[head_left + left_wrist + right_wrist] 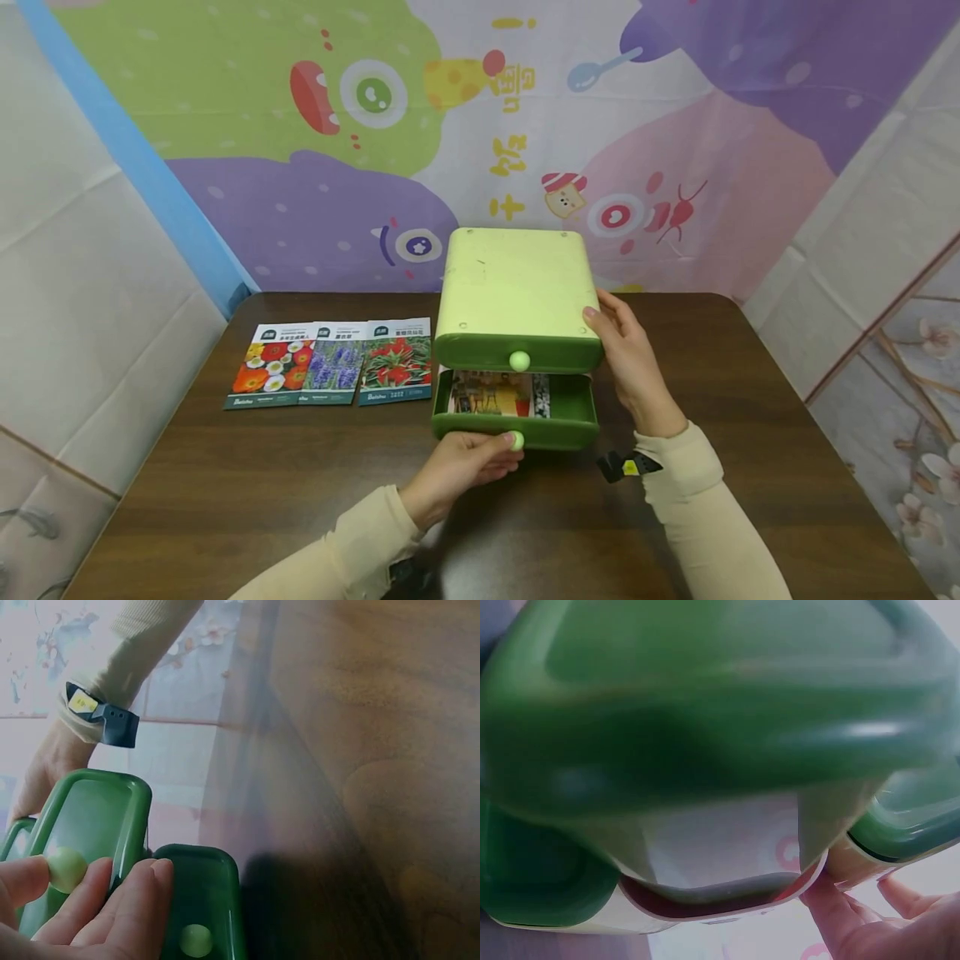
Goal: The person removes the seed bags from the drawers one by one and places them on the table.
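Green drawer (558, 435) out, printed items (487, 396) inside; left hand (461, 468) pinches knob (517, 441), right hand (633, 358) spread against cabinet (517, 283), flower packets (335, 367) on surface (300, 475) alongside.

At twelve o'clock before me, the pale-green chest (517, 283) stands upright. I pinch the round pale knob (519, 438) of its green middle drawer (558, 434), which sits open toward six o'clock, colourful printed pieces (487, 395) lying inside.
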`<state>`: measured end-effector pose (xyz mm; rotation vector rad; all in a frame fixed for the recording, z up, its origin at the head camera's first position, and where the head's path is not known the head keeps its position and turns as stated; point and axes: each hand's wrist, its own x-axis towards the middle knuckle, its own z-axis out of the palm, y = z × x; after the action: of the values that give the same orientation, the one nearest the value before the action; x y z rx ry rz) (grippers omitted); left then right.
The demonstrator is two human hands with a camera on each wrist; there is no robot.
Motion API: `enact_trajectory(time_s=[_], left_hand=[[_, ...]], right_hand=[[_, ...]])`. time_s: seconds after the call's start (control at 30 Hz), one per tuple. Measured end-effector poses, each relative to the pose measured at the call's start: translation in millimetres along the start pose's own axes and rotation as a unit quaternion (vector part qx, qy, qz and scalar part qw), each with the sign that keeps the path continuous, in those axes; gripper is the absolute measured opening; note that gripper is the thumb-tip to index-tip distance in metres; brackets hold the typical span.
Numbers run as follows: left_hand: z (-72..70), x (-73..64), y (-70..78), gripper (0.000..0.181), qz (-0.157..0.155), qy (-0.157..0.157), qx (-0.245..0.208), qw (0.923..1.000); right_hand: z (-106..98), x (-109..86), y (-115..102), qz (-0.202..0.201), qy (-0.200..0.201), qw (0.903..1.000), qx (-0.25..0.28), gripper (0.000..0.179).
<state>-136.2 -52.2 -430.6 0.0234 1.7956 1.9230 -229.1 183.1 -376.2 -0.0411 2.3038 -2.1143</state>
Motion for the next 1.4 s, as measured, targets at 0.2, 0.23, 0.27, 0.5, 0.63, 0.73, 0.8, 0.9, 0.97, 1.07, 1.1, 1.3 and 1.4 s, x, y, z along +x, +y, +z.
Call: enact_trajectory(time_s=[0.2,0.23,0.27,0.5,0.63,0.73,0.8,0.9,0.97,1.07,1.1,1.3,1.4], left_hand=[[2.5,-7.0,-0.8,0.044,-0.007,-0.009,0.007,0.9999],[3.3,-8.0,-1.1,0.044,-0.007,-0.010,0.008,0.9999],[4.0,-9.0,-1.7,0.044,-0.008,-0.011,0.009,0.9999],[7.7,-16.6,-3.9,0.044,-0.010,-0.009,0.011,0.9998],[8.2,-19.8,-3.8,0.044,-0.009,-0.009,0.014,0.9998],[8.1,-20.5,-4.2,0.043,-0.011,-0.007,0.017,0.9998],[7.6,-20.6,-4.8,0.043,-0.013,-0.005,0.017,0.9998],[6.9,-20.5,-5.8,0.043,-0.014,-0.005,0.016,0.9998],[6.5,-20.5,-6.5,0.043,-0.013,-0.006,0.016,0.9998],[6.0,-20.6,-7.3,0.043,-0.010,-0.008,0.016,0.9998],[5.8,-20.5,-7.6,0.043,-0.009,-0.009,0.016,0.9998],[4.5,-20.1,-7.7,0.043,-0.004,-0.013,0.020,0.9997],[3.9,-20.1,-7.7,0.044,0.000,-0.013,0.023,0.9996]], right_hand=[[0,-0.3,0,-0.001,0.003,1.0000,-0.004,0.062],[0,-0.5,-1,-0.001,0.003,1.0000,-0.004,0.063],[1,-0.5,-1,-0.001,0.003,1.0000,-0.004,0.063],[1,-0.6,0,-0.003,0.002,1.0000,-0.004,0.062],[0,-0.6,0,-0.005,0.001,1.0000,-0.004,0.063],[0,-0.5,0,-0.004,-0.002,1.0000,-0.003,0.063],[0,-0.5,0,-0.003,-0.004,1.0000,-0.002,0.064],[0,-0.1,0,-0.001,-0.003,1.0000,-0.001,0.064],[0,0.0,0,-0.001,-0.003,1.0000,-0.002,0.064],[0,0.2,0,-0.002,-0.004,1.0000,-0.004,0.064],[0,0.2,0,-0.002,-0.004,1.0000,-0.005,0.064],[0,0.3,1,-0.002,-0.004,1.0000,-0.006,0.064],[0,-0.1,0,-0.003,-0.005,1.0000,-0.005,0.064]])
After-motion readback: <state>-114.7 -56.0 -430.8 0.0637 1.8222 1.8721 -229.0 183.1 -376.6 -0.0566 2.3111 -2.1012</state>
